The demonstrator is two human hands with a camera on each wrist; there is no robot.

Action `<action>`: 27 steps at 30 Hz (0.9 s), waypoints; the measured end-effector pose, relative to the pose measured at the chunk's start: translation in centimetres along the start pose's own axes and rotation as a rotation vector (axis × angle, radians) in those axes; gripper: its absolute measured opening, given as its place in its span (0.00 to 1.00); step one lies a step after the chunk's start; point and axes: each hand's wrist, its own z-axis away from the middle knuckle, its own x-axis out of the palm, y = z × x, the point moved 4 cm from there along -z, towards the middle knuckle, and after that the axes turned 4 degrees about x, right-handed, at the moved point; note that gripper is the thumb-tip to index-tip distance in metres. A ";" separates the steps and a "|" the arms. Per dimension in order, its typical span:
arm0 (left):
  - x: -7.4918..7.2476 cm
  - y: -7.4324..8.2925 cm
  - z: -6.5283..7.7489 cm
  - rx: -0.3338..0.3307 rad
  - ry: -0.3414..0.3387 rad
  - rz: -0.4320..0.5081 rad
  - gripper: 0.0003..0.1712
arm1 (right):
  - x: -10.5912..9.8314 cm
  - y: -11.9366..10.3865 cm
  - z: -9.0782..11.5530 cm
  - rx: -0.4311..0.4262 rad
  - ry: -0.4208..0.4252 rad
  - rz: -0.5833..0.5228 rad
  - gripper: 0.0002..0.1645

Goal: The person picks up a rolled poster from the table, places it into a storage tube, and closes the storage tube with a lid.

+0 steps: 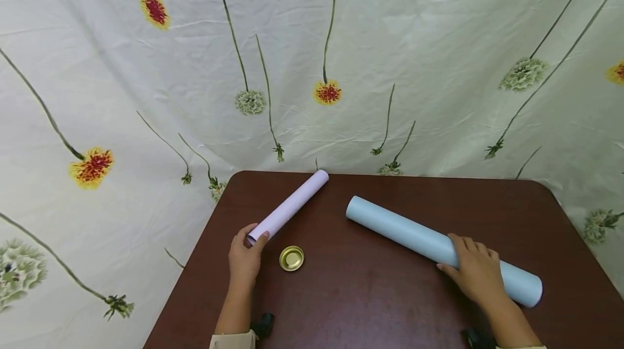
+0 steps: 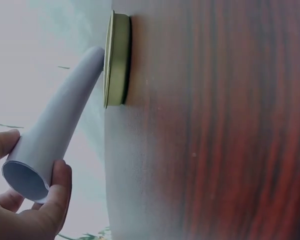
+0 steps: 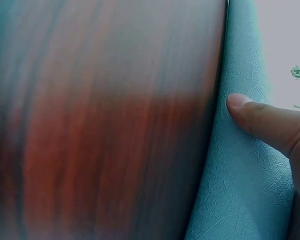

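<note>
My left hand [image 1: 244, 263] grips the near end of a pale lavender paper roll [image 1: 290, 205], thumb on one side and fingers on the other. The left wrist view shows this roll [image 2: 60, 117] as a hollow tube, its open end towards the hand. A small round gold-coloured dish or lid [image 1: 292, 258] lies to the right of that hand on the table. Over the right part of a thicker light-blue roll [image 1: 400, 230], my right hand [image 1: 478, 273] holds on with its fingers across the top. Its thumb [image 3: 262, 120] presses the roll's near side; the other fingertips are hidden there.
Both rolls are at a dark reddish-brown table [image 1: 361, 305] with rounded far corners. A white cloth [image 1: 419, 45] printed with flowers hangs behind the table and along its left side. Dark wrist straps [image 1: 263, 325] show at the bottom.
</note>
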 end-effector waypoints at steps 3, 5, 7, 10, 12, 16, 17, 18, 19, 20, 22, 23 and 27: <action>-0.1 -0.2 0.0 -0.019 -0.005 0.067 0.27 | 0.0 0.2 0.0 0.007 -0.001 -0.001 0.49; -0.1 -0.2 0.0 -0.032 -0.009 0.118 0.26 | 0.0 0.3 0.0 0.011 0.001 -0.002 0.49; -0.1 -0.3 -0.1 -0.043 -0.013 0.153 0.26 | 0.0 0.5 0.1 0.016 0.005 -0.006 0.49; -0.2 -0.4 -0.1 -0.057 -0.012 0.190 0.25 | -0.1 0.5 0.2 0.020 0.019 -0.015 0.49; -0.3 -0.5 -0.2 -0.069 -0.013 0.201 0.25 | -0.1 0.6 0.1 0.020 0.029 -0.020 0.49; -0.3 -0.5 -0.2 -0.087 -0.018 0.230 0.26 | -0.4 0.8 0.2 0.018 0.056 -0.025 0.49; -0.3 -0.5 -0.1 -0.088 -0.017 0.243 0.26 | -0.4 0.8 0.2 0.018 0.064 -0.024 0.49; -0.4 -0.5 -0.1 -0.090 -0.018 0.258 0.27 | -0.4 0.8 0.2 0.019 0.069 -0.024 0.49; -0.3 -0.4 -0.1 -0.092 -0.014 0.278 0.27 | -0.4 0.9 0.3 0.020 0.074 -0.025 0.49; -0.3 -0.4 -0.1 -0.090 -0.009 0.302 0.26 | -0.4 0.9 0.3 0.020 0.081 -0.024 0.49; -0.2 -0.5 -0.2 -0.082 0.002 0.346 0.25 | -0.4 1.1 0.3 0.019 0.097 -0.026 0.49; -0.2 -0.5 -0.3 -0.075 0.008 0.367 0.24 | -0.4 1.1 0.3 0.019 0.101 -0.028 0.49; -0.2 -0.7 -0.5 -0.050 0.017 0.426 0.20 | -0.5 1.3 0.4 0.019 0.127 -0.040 0.49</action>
